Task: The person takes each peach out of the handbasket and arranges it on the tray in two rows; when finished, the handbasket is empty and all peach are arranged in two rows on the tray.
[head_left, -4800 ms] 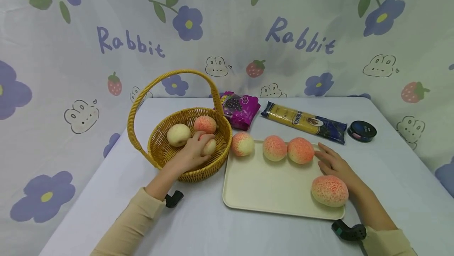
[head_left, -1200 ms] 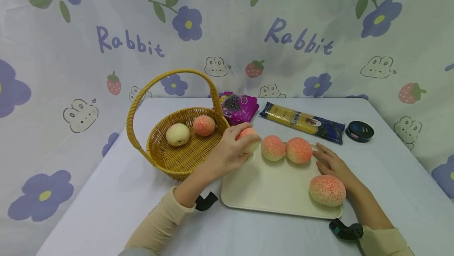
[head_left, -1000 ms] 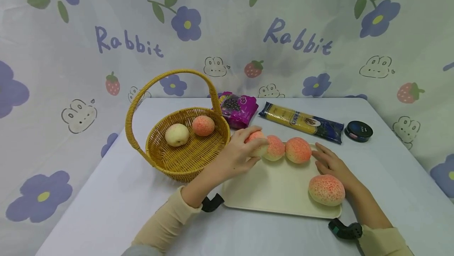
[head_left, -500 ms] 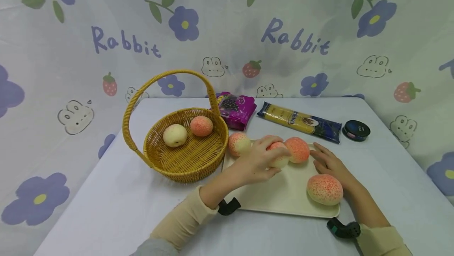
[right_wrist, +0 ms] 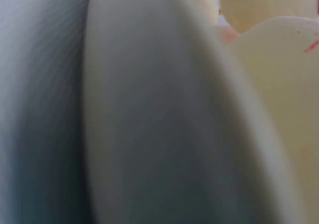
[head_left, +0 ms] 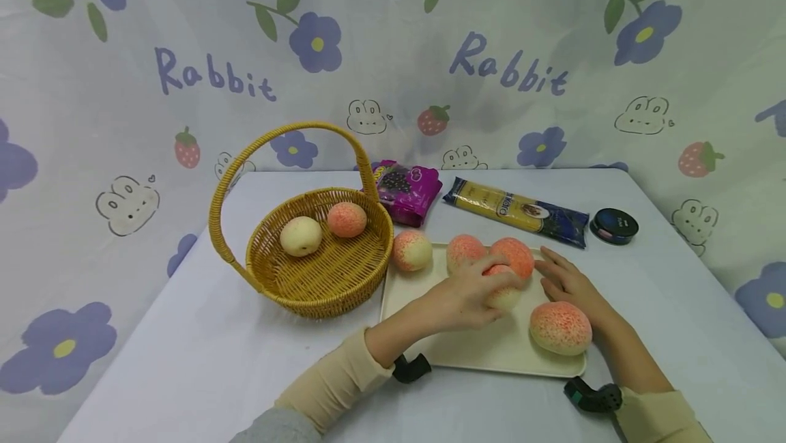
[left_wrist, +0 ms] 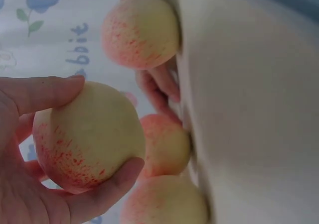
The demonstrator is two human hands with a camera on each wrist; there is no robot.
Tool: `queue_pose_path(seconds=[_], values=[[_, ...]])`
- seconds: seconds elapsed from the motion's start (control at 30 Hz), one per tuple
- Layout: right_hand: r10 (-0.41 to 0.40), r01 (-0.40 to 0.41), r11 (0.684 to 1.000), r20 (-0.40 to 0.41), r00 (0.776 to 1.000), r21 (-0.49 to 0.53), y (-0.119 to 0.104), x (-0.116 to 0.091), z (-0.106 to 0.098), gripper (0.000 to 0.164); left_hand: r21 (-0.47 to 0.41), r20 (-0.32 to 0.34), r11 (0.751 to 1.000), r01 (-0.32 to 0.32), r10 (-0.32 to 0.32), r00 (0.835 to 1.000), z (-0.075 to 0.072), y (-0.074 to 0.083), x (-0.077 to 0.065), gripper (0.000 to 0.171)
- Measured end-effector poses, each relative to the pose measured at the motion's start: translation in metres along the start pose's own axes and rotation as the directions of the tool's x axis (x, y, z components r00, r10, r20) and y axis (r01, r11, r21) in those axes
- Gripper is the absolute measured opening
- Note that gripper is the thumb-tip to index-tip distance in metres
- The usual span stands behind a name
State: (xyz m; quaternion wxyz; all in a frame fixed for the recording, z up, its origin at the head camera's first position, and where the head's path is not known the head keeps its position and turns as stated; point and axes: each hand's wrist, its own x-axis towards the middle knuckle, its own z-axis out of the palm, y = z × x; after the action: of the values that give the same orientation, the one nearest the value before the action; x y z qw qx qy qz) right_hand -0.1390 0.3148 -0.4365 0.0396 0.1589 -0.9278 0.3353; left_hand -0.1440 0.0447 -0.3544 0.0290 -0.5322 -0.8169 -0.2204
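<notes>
My left hand grips a pink-speckled cream peach above the beige tray; the left wrist view shows thumb and fingers curled round that held peach. Along the tray's back edge sit a left peach, a middle peach and a redder peach, partly behind the left hand. A larger peach lies at the front right corner. My right hand rests at the tray's right edge, fingers extended, holding nothing. The right wrist view is mostly filled by the tray rim.
Left of the tray stands a wicker basket with a tall handle, holding a pale peach and a pink peach. Behind lie a purple packet, a long yellow-and-blue packet and a round black tin.
My left hand has taken a peach out of the basket and carried it rightward past the left and middle peaches to above the tray. The right hand has stayed at the tray's right edge.
</notes>
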Motion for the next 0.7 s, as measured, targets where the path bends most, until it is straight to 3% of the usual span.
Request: queue_pose_path(seconds=[0.23,0.47,0.7], values=[[0.003,-0.003,1.0,-0.005,1.0,-0.01,-0.001,-0.002,-0.001,0.038,-0.011,0.071,1.0,-0.009,0.01,0.997,0.018,0.003,0.001,0.041],[-0.009,0.009,1.0,-0.013,1.0,0.011,-0.005,-0.004,-0.001,0.037,-0.064,0.163,0.997,0.048,-0.037,0.986,0.029,0.007,0.0,0.042],[0.021,-0.021,1.0,0.006,1.0,0.01,-0.005,-0.002,-0.001,0.037,-0.067,0.18,0.998,0.013,-0.001,0.984,0.032,0.006,-0.001,0.045]])
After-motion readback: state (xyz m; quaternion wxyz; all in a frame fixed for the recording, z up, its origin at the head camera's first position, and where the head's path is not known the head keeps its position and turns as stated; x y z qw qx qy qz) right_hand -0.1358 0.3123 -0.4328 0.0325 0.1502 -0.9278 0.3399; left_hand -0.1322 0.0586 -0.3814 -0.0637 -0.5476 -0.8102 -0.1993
